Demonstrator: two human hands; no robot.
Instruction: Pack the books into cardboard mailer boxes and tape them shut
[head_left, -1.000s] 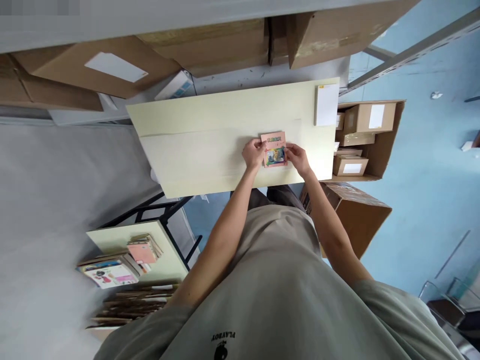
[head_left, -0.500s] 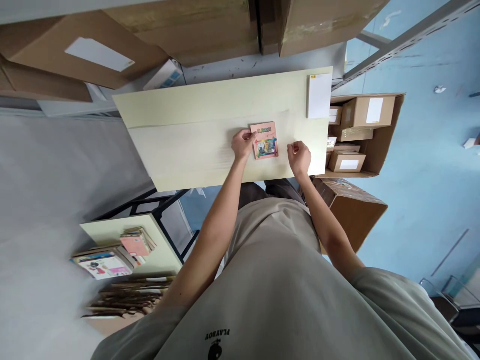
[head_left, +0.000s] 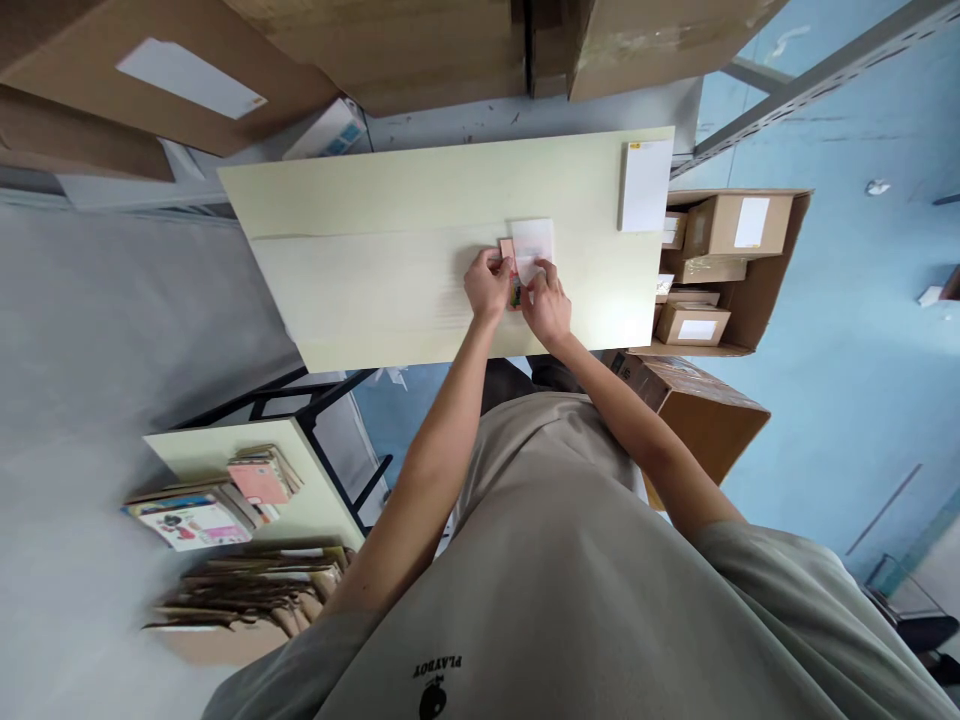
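Observation:
A small pink booklet (head_left: pixel 508 250) lies on the pale table (head_left: pixel 375 280), mostly covered by a white sheet (head_left: pixel 532 240) and by my hands. My left hand (head_left: pixel 487 285) has its fingers closed on the booklet's left edge. My right hand (head_left: pixel 547 300) is pinched on the white sheet where it lies over the booklet. Only a strip of the booklet's cover shows between my hands.
A white pad (head_left: pixel 645 185) lies at the table's far right corner. Large cardboard boxes (head_left: pixel 225 60) stand beyond the table. An open carton of small boxes (head_left: pixel 720 270) sits on the floor at the right. A lower table (head_left: pixel 315 490) at the left holds stacked books (head_left: pixel 210 500).
My right hand left the booklet, then came back over it with a white sheet that now covers most of the cover. My left hand stayed on the booklet's left edge.

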